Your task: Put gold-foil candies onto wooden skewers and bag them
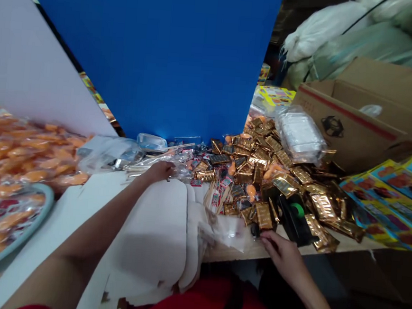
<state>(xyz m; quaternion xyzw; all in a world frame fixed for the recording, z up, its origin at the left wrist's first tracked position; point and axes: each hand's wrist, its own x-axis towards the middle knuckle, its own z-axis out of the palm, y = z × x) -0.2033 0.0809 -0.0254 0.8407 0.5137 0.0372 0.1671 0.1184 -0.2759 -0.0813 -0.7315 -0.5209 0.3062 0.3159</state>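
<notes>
My left hand (160, 171) reaches to the back of a stack of white cardboard sheets (161, 227), its fingers curled down among clear plastic wrappers (182, 164) and thin wooden sticks (144, 164). What those fingers hold is hidden. At the table's front edge, my right hand (284, 253) has its thumb and fingers closed at the lower edge of a gold foil packet (263, 216). A heap of similar gold packets (259, 158) spreads behind it. Just right of the held packet stands a black tape dispenser (295, 218) with a green core. A clear plastic bag (230, 230) lies between my hands.
Bagged orange pieces (31, 150) pile up at left, behind a pale blue basin (41, 208). A tall blue panel (156, 55) rises at the back. On the right are a cardboard box (351, 118), printed yellow-blue cartons (391, 197) and stuffed sacks (371, 44).
</notes>
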